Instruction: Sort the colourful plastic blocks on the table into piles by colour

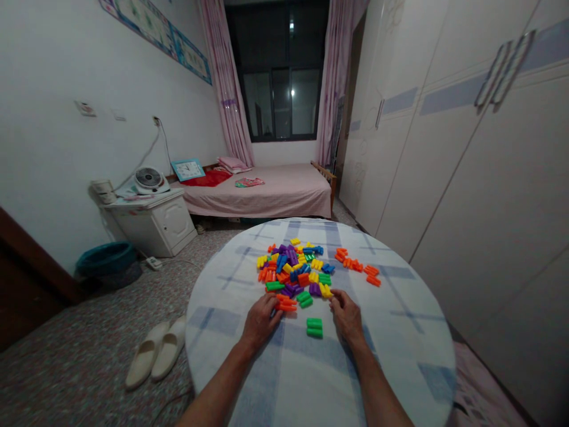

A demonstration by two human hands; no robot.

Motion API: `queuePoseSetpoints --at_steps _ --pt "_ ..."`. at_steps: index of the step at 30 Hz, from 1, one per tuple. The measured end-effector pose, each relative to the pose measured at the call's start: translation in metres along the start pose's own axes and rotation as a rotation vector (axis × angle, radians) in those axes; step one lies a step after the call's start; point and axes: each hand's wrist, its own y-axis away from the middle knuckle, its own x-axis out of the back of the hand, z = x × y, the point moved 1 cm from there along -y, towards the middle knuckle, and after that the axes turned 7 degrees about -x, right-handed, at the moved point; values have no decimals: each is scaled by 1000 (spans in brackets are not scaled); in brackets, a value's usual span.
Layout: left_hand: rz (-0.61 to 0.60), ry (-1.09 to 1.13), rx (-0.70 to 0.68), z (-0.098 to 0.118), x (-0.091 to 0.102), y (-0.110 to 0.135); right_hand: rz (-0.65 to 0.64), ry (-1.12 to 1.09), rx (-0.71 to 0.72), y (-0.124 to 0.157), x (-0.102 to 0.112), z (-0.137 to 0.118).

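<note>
On the near left side of the mixed pile of plastic pieces (pixel 291 256), the left hand (pixel 261 323) has its fingers bent, with the tips at the left end of an orange piece (pixel 287 303); most of that piece extends to the right of the fingertips, and whether they pinch it or merely touch it, I cannot tell. At the pile's near right corner, the right hand (pixel 347 317) has its thumb and forefinger close together beside a yellow piece (pixel 326 291), which lies just left of their tips; a grip on it cannot be made out. Nearer than the pile, a green piece (pixel 314 328) lies between the hands, touching neither. Right of the pile, well apart from both hands, runs a loose line of orange pieces (pixel 355 265). Beneath the pile spreads a round, cloth-covered table (pixel 404 332).
</note>
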Motion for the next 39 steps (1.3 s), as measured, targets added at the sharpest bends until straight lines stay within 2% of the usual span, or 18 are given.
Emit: queuePoseSetpoints --at_steps 3,7,11,14,17,22,28,34,39 --pt "19 3 -43 0 0 0 -10 35 86 5 -2 -9" --pt "37 -13 -80 -1 -5 1 -97 81 272 17 -11 -25" --pt "-23 -52 -82 0 -7 0 -153 196 492 31 -23 -36" --pt "-79 -67 -98 2 -8 -2 -211 317 573 39 -32 -40" --pt "-102 -64 -134 2 -9 -3 -236 414 591 44 -40 -42" --pt "-68 -63 -171 3 -9 -4 -228 504 582 46 -49 -46" --pt "-32 -49 -231 6 -6 -4 -201 487 566 44 -48 -45" --pt "-41 38 -178 6 -6 -4 -259 346 556 44 -48 -40" --pt "-72 39 -105 5 -6 -4 -256 381 541 42 -44 -40"
